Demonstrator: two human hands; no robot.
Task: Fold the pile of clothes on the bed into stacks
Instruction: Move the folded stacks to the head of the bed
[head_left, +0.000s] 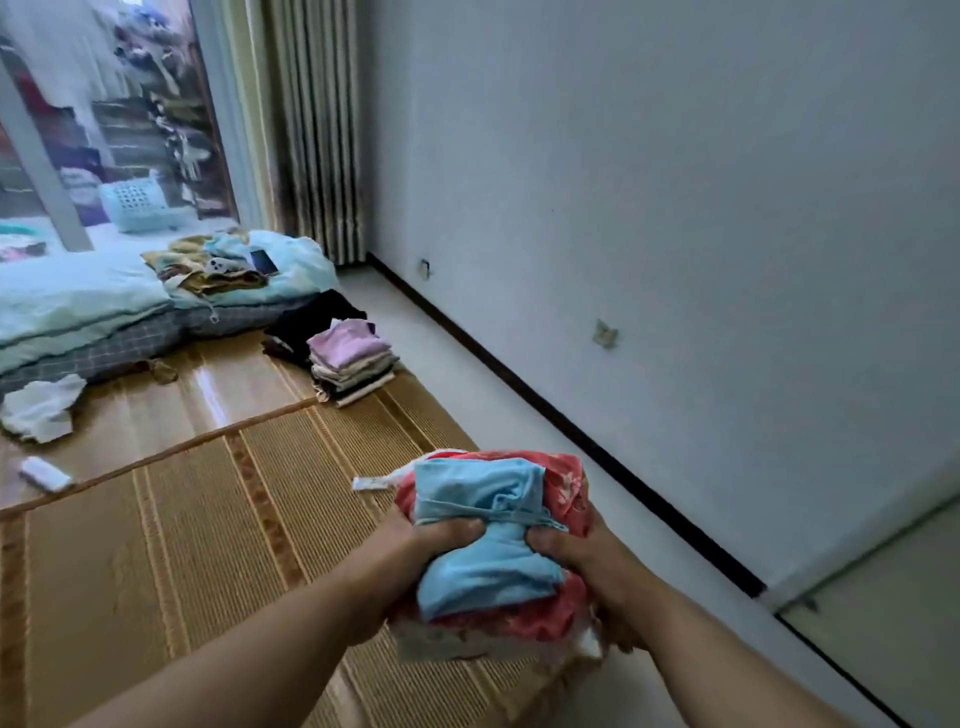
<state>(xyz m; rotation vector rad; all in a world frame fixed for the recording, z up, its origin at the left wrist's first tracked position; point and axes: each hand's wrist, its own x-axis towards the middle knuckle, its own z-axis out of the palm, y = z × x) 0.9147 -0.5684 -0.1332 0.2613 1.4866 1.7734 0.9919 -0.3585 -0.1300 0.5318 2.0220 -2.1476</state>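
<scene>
Both my hands hold a stack of folded clothes (493, 561) above the right edge of the woven bed mat (218, 530). A light blue garment (483, 519) lies on top, with red floral cloth (566, 493) and white cloth under it. My left hand (415, 561) grips the stack's left side, thumb pressed into the blue cloth. From the right, my right hand (587, 571) grips it the same way. Farther along the mat stands another folded stack (350, 364) topped by a lilac piece. Unfolded dark clothes (311, 325) lie behind it.
A light blue quilt (78, 306) covers the far end of the bed, with yellow-brown clothes (208, 270) and a phone (264, 261) on it. A white garment (41, 408) and a white remote (44, 474) lie at the left. A white wall (675, 208) and floor strip (519, 415) run along the right.
</scene>
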